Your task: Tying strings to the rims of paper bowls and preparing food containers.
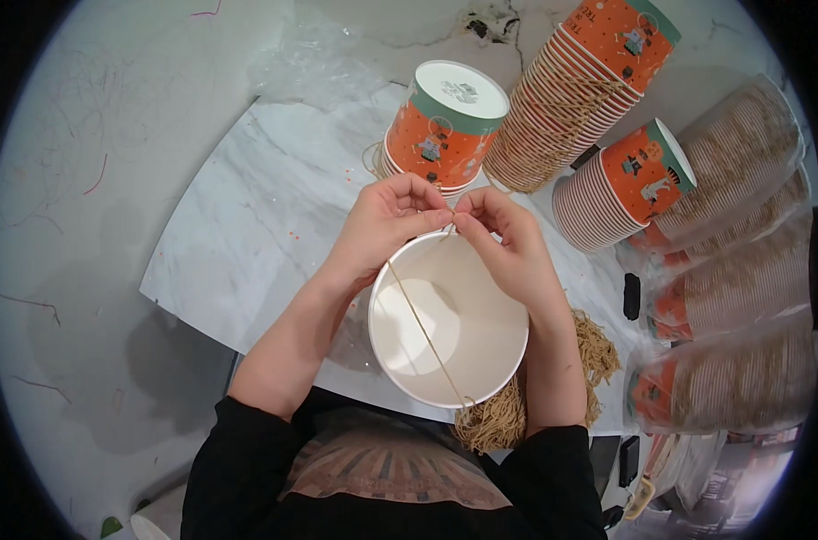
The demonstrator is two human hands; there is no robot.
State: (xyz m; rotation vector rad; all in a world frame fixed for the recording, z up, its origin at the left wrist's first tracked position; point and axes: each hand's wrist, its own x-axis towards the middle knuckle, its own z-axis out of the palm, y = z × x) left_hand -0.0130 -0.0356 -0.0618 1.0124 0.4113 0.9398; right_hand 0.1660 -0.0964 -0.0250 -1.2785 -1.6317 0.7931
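In front of me a white paper bucket (481,333) stands with its open mouth toward me, bare inside. A thin tan cord (417,313) stretches across the mouth, from the left side of the rim to a knot or loop at the near rim. At the far rim, my left hand (384,219) pinches the cord between thumb and fingers. My right hand (506,236) meets it there, thumb and fingertips also closed on the cord. The fingertips hide exactly how the cord sits. A bundle of loose tan cords (494,416) lies beside the bucket, partly behind my right forearm.
Past my hands are a short upside-down bucket stack (449,130), a tall leaning stack (562,99) with cords hanging over it, and a third stack (620,184). Plastic-wrapped bucket stacks (724,387) line the right side. A small black object (632,296) lies on the marbled table (238,225).
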